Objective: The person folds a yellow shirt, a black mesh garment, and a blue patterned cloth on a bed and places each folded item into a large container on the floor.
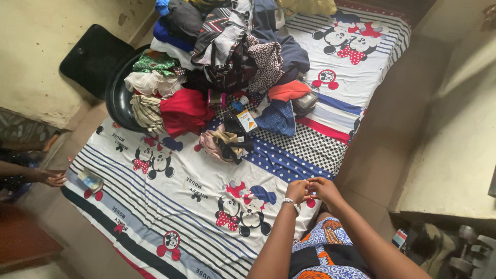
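Observation:
My left hand (297, 191), with a beaded bracelet on its wrist, and my right hand (325, 188) meet fingertip to fingertip. They hover over the near edge of a mattress covered by a white cartoon-mouse sheet (170, 191) with blue stripes. The fingers of both hands are curled together and I see nothing held between them. A patterned blue and orange garment (323, 248) covers my lap below the hands. A heap of mixed clothes (227, 57) lies at the far end of the sheet, well beyond my reach.
A black basin (118, 98) full of clothes sits at the sheet's far left. A small orange-and-white box (247, 120) lies by the heap. Another person's hand (51, 179) rests at the left edge. A black bag (93, 57) leans on the wall. Tan floor (382, 134) runs along the right.

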